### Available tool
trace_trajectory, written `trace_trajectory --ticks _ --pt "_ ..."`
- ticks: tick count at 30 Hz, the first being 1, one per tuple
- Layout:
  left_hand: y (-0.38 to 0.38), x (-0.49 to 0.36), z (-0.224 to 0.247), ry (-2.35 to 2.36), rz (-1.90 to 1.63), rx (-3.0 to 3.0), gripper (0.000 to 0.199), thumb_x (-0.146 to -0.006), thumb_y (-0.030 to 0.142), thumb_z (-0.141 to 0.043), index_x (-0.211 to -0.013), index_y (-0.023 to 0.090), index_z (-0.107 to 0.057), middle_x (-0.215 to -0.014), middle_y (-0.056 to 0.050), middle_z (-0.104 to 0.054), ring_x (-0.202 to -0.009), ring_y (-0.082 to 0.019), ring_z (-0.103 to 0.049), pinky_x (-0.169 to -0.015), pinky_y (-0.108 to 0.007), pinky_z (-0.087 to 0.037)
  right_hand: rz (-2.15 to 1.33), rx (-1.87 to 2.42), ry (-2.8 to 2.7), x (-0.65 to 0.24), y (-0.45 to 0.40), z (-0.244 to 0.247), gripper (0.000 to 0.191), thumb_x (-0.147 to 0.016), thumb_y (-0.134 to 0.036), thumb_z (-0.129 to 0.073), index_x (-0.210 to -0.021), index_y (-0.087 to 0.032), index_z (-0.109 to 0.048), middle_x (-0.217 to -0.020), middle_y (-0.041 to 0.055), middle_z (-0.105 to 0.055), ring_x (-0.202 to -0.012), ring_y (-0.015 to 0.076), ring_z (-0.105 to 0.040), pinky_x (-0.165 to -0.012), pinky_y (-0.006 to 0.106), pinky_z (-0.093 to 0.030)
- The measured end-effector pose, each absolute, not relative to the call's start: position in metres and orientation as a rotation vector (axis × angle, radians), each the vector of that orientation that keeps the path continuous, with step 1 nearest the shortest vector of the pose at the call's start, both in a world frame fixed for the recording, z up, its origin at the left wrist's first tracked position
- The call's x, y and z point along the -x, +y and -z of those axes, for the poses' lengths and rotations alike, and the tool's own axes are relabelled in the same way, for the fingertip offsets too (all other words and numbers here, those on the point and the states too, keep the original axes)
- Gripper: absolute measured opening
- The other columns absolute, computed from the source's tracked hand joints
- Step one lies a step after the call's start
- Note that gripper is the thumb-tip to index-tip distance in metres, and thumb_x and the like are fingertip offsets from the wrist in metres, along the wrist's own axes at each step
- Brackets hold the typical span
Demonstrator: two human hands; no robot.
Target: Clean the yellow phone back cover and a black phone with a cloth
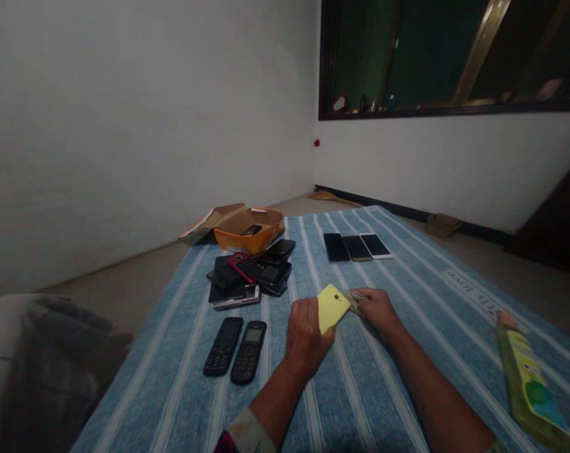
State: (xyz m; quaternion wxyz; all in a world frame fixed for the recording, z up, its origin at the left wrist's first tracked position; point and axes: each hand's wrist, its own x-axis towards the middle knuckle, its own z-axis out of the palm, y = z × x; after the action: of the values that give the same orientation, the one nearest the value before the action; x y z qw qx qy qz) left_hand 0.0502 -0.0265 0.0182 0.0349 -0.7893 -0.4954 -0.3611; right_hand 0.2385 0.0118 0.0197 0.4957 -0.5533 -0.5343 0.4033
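My left hand [306, 333] is closed around a smartphone with a yellow back [331, 308], its camera side facing up and tilted. Pinched in my right hand [377, 309] is a small greyish cloth [357, 301], which touches the phone's right edge. Left of my left hand lie two dark keypad phones, one [223, 346] beside the other [250, 352]. Farther off, a heap of phones [251, 270] includes one with a pink frame. Three smartphones [358, 247] lie side by side beyond my hands.
A blue striped cloth [304, 409] covers the table. An open orange cardboard box [233, 240] stands at the far left behind the heap, with a phone inside. A bottle of yellow-green liquid [533, 384] lies at the right edge. White walls and a dark window [431, 56] are behind.
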Motion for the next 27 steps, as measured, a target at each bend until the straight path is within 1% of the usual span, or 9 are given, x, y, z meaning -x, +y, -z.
trace_trajectory --ticks 3,6,9,16,20,27 --pt "-0.028 -0.052 -0.018 -1.458 1.111 2.488 0.038 -0.070 0.017 -0.065 -0.104 0.017 -0.048 -0.096 -0.009 -0.056 -0.093 -0.028 -0.049 -0.081 -0.044 -0.050 -0.882 1.301 -1.263 -0.233 0.017 -0.012 0.046 -0.059 -0.017 -0.048 -0.095 -0.017 -0.078 -0.093 0.0062 -0.076 -0.087 0.0245 -0.069 -0.077 0.034 -0.053" --pt "-0.029 -0.053 -0.018 -1.391 1.119 2.531 0.040 -0.070 0.017 -0.065 -0.106 0.018 -0.048 -0.097 -0.009 -0.056 -0.094 -0.028 -0.050 -0.082 -0.044 -0.050 -0.824 1.285 -1.289 -0.230 0.020 -0.006 0.048 -0.061 -0.017 -0.047 -0.098 -0.018 -0.077 -0.098 0.0067 -0.076 -0.090 0.0247 -0.069 -0.081 0.037 -0.053" --pt "-0.027 -0.051 -0.018 -1.404 1.129 2.521 0.039 -0.070 0.018 -0.065 -0.106 0.018 -0.048 -0.097 -0.009 -0.056 -0.094 -0.028 -0.050 -0.082 -0.044 -0.050 -0.812 1.273 -1.336 -0.231 0.020 -0.005 0.045 -0.061 -0.017 -0.048 -0.094 -0.018 -0.078 -0.096 0.0071 -0.076 -0.090 0.0247 -0.069 -0.083 0.037 -0.052" --pt "-0.022 -0.044 -0.018 -1.599 1.135 2.395 0.033 -0.072 0.022 -0.067 -0.101 0.019 -0.050 -0.092 -0.007 -0.058 -0.090 -0.027 -0.051 -0.080 -0.043 -0.050 -0.856 1.310 -1.351 -0.232 0.012 -0.016 0.036 -0.059 -0.017 -0.053 -0.085 -0.018 -0.078 -0.090 0.0070 -0.077 -0.091 0.0261 -0.070 -0.087 0.039 -0.051" --pt "-0.021 -0.042 -0.018 -1.658 1.141 2.344 0.032 -0.072 0.025 -0.069 -0.099 0.018 -0.052 -0.091 -0.007 -0.060 -0.090 -0.027 -0.052 -0.081 -0.043 -0.050 -0.882 1.292 -1.312 -0.228 0.009 -0.014 0.040 -0.062 -0.015 -0.050 -0.090 -0.017 -0.078 -0.094 0.0078 -0.076 -0.092 0.0252 -0.069 -0.086 0.038 -0.051" --pt "-0.020 -0.044 -0.018 -1.799 1.035 2.226 0.032 -0.074 0.028 -0.070 -0.100 0.017 -0.055 -0.092 -0.008 -0.063 -0.091 -0.028 -0.055 -0.080 -0.040 -0.049 -0.711 1.300 -1.412 -0.219 0.004 -0.011 0.039 -0.067 -0.015 -0.047 -0.093 -0.018 -0.077 -0.093 0.0068 -0.075 -0.088 0.0233 -0.068 -0.085 0.037 -0.051"
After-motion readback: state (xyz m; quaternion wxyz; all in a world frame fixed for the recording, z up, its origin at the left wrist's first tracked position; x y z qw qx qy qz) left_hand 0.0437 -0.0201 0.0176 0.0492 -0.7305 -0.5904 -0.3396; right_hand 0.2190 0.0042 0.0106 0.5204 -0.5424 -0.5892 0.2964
